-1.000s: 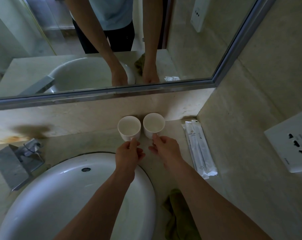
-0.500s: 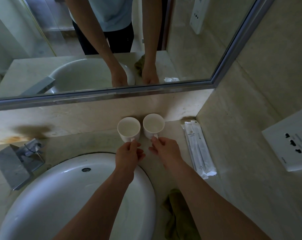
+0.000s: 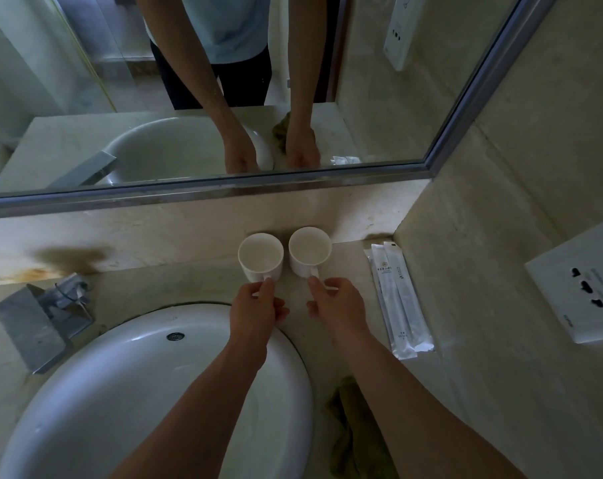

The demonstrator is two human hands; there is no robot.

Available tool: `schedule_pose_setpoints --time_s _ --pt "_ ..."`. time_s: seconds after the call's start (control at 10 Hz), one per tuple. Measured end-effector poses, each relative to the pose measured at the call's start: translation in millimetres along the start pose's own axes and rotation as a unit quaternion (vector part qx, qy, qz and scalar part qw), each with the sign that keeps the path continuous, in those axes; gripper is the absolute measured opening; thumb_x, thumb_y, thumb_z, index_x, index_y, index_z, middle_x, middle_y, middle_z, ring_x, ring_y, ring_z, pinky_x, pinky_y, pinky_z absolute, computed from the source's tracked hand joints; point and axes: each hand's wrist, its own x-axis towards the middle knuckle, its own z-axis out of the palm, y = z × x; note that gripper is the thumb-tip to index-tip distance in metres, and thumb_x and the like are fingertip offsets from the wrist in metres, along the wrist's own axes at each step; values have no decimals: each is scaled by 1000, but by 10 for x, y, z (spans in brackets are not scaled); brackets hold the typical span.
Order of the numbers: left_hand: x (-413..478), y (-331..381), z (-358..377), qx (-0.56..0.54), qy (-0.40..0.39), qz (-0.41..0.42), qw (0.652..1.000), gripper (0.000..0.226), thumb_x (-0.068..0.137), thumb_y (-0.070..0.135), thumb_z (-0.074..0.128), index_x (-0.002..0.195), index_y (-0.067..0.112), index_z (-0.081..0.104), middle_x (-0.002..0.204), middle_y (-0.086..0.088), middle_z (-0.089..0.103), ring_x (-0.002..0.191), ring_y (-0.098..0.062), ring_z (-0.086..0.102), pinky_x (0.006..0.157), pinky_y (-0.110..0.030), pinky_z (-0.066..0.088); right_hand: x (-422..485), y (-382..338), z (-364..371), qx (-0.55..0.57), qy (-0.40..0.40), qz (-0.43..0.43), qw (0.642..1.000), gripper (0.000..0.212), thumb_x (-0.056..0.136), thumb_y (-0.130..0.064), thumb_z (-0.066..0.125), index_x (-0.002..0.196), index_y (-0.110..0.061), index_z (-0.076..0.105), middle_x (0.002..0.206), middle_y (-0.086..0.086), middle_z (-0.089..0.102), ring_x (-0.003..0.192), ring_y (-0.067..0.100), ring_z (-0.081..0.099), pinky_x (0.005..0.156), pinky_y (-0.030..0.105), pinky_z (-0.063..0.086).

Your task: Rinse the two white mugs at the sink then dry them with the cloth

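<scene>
Two white mugs stand upright side by side on the counter against the back wall, the left mug (image 3: 260,255) and the right mug (image 3: 309,250), both empty inside. My left hand (image 3: 257,311) pinches the handle of the left mug. My right hand (image 3: 336,305) pinches the handle of the right mug. Both mugs rest on the counter. The white oval sink (image 3: 130,385) lies below and to the left, under my left forearm. An olive green cloth (image 3: 350,430) lies crumpled on the counter under my right forearm, partly hidden.
A square metal faucet (image 3: 39,319) sits left of the sink. Two white sealed sachets (image 3: 397,299) lie on the counter to the right of the mugs. A wall socket (image 3: 583,288) is on the right wall. A mirror (image 3: 189,81) spans the back wall above.
Both hands keep their grip on the mug handles. The mugs stay in place on the counter; only the camera view shifts slightly.
</scene>
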Motion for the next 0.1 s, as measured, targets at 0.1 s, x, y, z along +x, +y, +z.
schedule_pose_setpoints --time_s 0.1 --pt "-109 64 -128 28 22 0 999 22 105 26 63 118 8 63 98 -18 72 82 -28 72 72 -36 63 -154 34 -65 -92 42 -45 994 46 95 -49 73 124 -15 62 95 -10 67 87 8 70 68 19 51"
